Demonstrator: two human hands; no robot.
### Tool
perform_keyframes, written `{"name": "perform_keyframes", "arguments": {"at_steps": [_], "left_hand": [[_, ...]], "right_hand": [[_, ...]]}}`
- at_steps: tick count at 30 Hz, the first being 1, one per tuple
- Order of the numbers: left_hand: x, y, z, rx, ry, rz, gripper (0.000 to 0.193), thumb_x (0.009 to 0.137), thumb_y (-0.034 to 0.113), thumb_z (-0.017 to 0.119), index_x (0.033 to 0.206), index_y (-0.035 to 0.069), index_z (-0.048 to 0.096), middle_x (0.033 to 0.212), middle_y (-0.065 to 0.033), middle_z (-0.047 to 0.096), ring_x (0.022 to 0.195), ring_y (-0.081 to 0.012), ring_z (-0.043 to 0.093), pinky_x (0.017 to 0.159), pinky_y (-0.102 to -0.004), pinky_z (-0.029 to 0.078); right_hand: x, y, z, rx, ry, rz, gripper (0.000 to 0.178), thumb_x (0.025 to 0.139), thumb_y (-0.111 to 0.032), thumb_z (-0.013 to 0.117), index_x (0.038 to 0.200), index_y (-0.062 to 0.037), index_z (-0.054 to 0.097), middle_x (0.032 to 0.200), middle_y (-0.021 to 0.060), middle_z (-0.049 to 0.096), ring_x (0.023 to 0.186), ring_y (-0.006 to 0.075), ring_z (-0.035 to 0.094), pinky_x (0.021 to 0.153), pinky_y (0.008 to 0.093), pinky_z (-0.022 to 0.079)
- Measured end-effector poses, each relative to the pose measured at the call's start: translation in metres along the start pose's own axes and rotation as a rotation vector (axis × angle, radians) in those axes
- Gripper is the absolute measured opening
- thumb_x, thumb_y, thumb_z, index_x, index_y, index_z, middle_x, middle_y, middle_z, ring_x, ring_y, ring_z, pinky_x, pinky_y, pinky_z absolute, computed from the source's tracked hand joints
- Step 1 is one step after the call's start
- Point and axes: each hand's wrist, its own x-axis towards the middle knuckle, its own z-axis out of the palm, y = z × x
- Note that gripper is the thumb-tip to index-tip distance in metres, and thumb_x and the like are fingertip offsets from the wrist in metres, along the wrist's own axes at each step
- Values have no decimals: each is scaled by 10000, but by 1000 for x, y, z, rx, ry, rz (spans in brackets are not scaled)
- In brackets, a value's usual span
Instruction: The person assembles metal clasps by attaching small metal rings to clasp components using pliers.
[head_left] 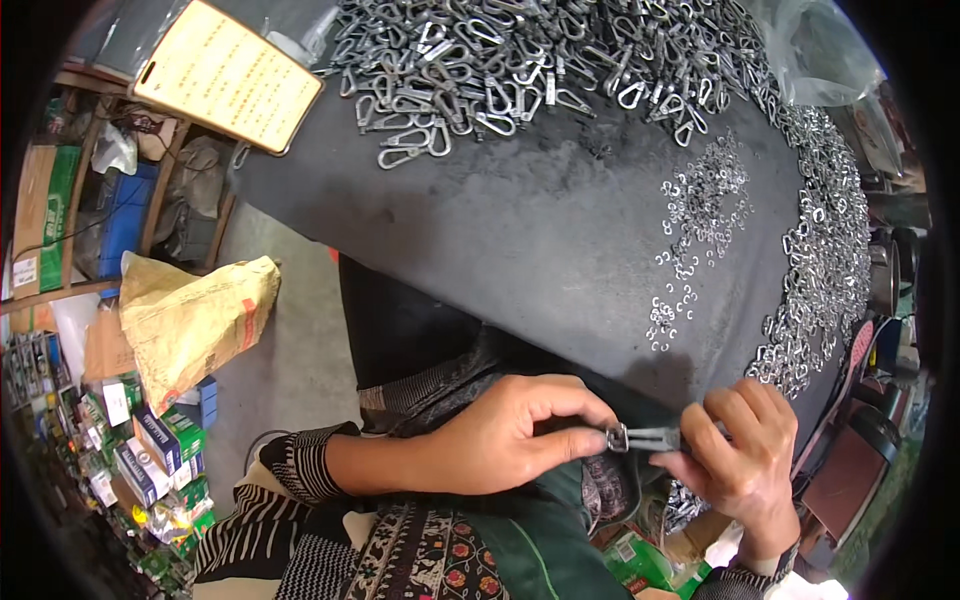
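Where the two hands meet at the near edge of the table, a small bright-metal snap clip (640,438) is pinched between them. The left hand (500,440) closes thumb and forefinger on the clip's left end, where a short ring-like collar shows; the right hand (745,455) closes its fingertips on the right end. Both grips are narrow and shut on the piece. The clip's long axis lies nearly level, running left to right across the view, with the collar end toward the person's left. It looks slim, silvery and smooth, with a slightly glossy sheen; finer detail is too small to tell.

The hands hover over a dark green garment with patterned sleeves (300,470) in black and white. Just beyond them spreads the round table covered in dark grey, matte cloth (520,230), slightly dusty in the middle. At its far side lies a heap of larger pear-shaped silver metal links (480,60), shiny and tangled. Along the right rim runs a dense band of small silver metal rings (820,260), and a looser scatter of tiny open hooks (700,210) sits inward of it. A flat cream-coloured card with rounded corners (228,75) rests on the far left edge. On the floor to the left stand a crumpled tan paper sack (195,315) and rows of small green and blue cardboard boxes (150,450).
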Motion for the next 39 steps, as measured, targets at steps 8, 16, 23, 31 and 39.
{"name": "perform_keyframes", "arguments": {"at_steps": [8,16,23,31,39], "left_hand": [[19,60,-113,1661,787,361,340,761,129,762,1033,-3,606,960,-164,602,906,-379,588,774,-435,483],[29,52,-162,1741,654,457,228,814,-10,635,1031,-10,568,917,-214,590,838,-432,578,728,-458,468],[4,35,-148,223,1140,377,268,967,163,585,1198,28,598,943,-22,630,689,-85,578,623,-184,448],[-11,31,-29,-316,303,-202,302,924,70,559,1210,-24,536,790,-78,620,549,-67,562,428,-187,423],[14,6,10,-370,68,-312,295,970,26,540,1261,-16,509,838,-78,649,597,-56,579,483,-180,432]], "right_hand": [[-47,-20,24,47,-35,371,309,719,-269,784,908,-75,634,843,75,560,756,274,537,652,386,395],[-69,46,40,47,319,644,250,705,-133,792,904,-62,658,830,93,628,742,298,619,643,405,481],[-30,132,44,-228,515,850,152,803,-161,720,921,-71,688,874,110,676,789,312,668,670,418,513],[-27,151,38,-550,301,839,111,837,-174,652,893,-78,639,840,98,660,782,328,661,647,443,513],[-22,11,39,852,239,621,116,841,-70,717,897,-14,632,777,74,611,688,183,585,625,309,459]]}}
